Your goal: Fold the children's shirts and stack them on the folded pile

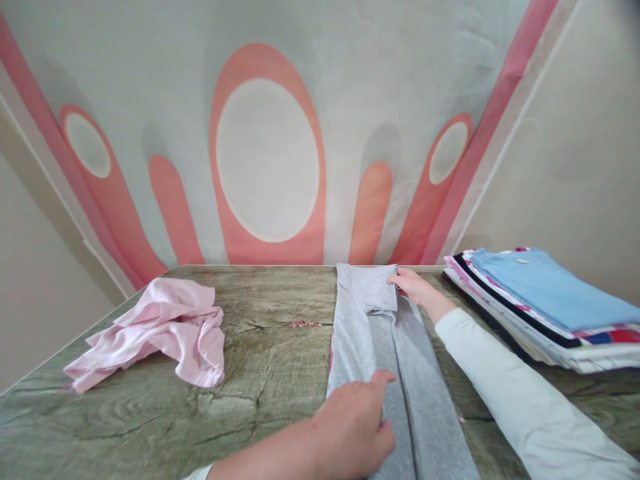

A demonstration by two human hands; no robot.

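Observation:
A light grey shirt (350, 333) lies lengthwise on the table, folded into a long narrow strip. Its short sleeve (373, 287) rests on top at the far end, and bits of coloured print show along its left edge. My right hand (413, 285) is closed on the shirt's far right edge, by the sleeve, with fingertips pinching the cloth. Lower down, my left hand (353, 423) is over the shirt's near part, index finger stretched out and thumb apart. It holds nothing; whether it touches the cloth I cannot tell.
A crumpled pink garment (165, 330) lies on the left of the wood-patterned table (270, 373). At the right stands a stack of folded clothes (560, 293), a light blue shirt on top. A patterned backdrop (345, 87) rises behind the table's far edge.

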